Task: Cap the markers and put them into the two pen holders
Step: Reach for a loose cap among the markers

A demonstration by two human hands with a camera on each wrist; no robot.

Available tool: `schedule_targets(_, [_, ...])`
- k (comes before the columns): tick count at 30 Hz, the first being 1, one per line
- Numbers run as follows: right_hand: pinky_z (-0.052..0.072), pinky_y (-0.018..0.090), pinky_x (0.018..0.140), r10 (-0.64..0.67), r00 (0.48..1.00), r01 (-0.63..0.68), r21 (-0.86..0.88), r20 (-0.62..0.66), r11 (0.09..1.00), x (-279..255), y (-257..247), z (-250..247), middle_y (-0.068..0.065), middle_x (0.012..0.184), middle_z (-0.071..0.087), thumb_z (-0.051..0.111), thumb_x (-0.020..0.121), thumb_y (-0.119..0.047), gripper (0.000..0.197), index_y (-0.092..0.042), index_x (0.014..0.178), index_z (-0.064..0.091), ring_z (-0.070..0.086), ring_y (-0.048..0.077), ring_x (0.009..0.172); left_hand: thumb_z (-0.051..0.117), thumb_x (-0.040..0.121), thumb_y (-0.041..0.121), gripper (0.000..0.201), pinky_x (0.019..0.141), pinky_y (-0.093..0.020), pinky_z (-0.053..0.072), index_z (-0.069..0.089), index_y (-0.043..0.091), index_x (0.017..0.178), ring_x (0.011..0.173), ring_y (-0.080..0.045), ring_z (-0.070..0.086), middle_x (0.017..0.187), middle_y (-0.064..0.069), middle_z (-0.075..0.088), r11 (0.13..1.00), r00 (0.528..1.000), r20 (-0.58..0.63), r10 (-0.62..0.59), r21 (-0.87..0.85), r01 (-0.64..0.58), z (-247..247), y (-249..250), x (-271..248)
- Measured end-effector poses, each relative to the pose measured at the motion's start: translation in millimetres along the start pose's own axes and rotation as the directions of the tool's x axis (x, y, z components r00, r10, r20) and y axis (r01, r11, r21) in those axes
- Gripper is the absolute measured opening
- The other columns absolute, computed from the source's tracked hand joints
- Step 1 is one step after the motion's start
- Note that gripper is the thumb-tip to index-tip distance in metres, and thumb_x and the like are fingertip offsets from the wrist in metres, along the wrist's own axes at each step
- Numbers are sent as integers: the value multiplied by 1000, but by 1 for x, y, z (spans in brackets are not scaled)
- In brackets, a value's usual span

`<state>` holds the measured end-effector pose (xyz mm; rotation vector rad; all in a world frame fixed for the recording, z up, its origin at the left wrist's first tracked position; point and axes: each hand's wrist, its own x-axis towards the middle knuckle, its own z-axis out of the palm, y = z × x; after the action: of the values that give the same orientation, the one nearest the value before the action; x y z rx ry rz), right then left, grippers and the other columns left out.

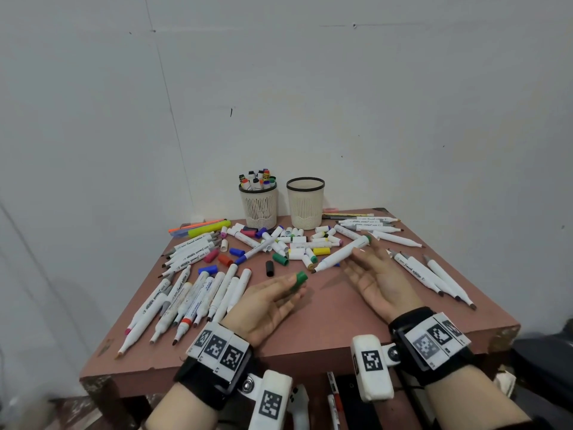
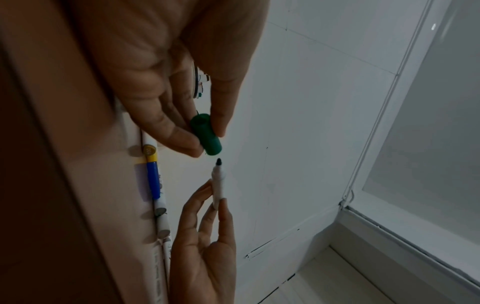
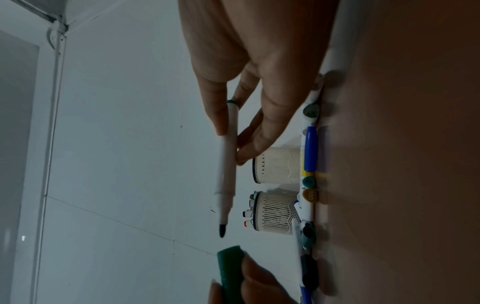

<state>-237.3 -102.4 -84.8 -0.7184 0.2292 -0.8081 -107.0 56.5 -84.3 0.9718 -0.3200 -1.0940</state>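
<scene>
Fingertips [image 2: 221, 127] of the left hand [image 1: 266, 302] are pinching a green cap [image 1: 298, 281], while the right hand [image 1: 378, 280] is gripping a white marker [image 1: 341, 254], its dark tip pointing at the cap, just short of it.

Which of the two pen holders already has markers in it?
The left pen holder: capped markers stick up above its rim. The right pen holder beside it shows none.

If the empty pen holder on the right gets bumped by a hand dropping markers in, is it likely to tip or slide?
The empty pen holder looks like thin perforated plastic, so probably light and easy to slide. It is tall with nothing inside, so a rim knock might tip it. The holder with markers probably sits steadier.
</scene>
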Motion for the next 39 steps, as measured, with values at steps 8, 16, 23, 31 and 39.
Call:
schedule_targets(8, [59,35,76,-3,1000,4,-37,30,999,-1,2,1,13,95,72,49,88,9,39,-21,111,60,71,25,87,57,87,4,16,63,-18,56,66,-1,99,70,-13,70,82,-11,72,996,999,39,37,80,-40,1,-4,1])
schedule_targets(16, [59,36,74,-4,998,8,-60,63,998,-6,3,6,11,92,72,52,83,8,36,-17,107,61,71,24,85,57,85,0,14,63,-19,56,65,-3,96,68,-14,69,80,-12,72,994,996,46,74,80,-78,2,-5,-1])
schedule_targets(23, [59,34,67,-8,999,13,-95,53,995,-7,5,7,11,83,72,60,75,0,22,-10,95,58,72,24,81,61,84,2,13,58,-19,55,66,-2,95,62,-14,66,78,-14,70,978,990,-1,139,155,-137,3,-8,-1])
schedule_targets(31, [60,38,71,-39,999,40,-248,9,968,-7,11,5,17,83,68,54,86,8,20,-10,84,46,70,29,80,57,89,3,14,53,-18,54,66,-7,92,59,-16,68,74,-18,69,982,990,-59,130,145,-120,1,-9,1])
schedule_targets(39, [59,40,74,-17,999,31,-298,51,954,-8,13,3,6,68,68,48,88,12,27,-12,82,38,71,25,78,55,91,3,16,50,-19,54,64,-8,84,53,-17,67,63,-16,68,985,990,-95,106,147,-92,1,-8,3])
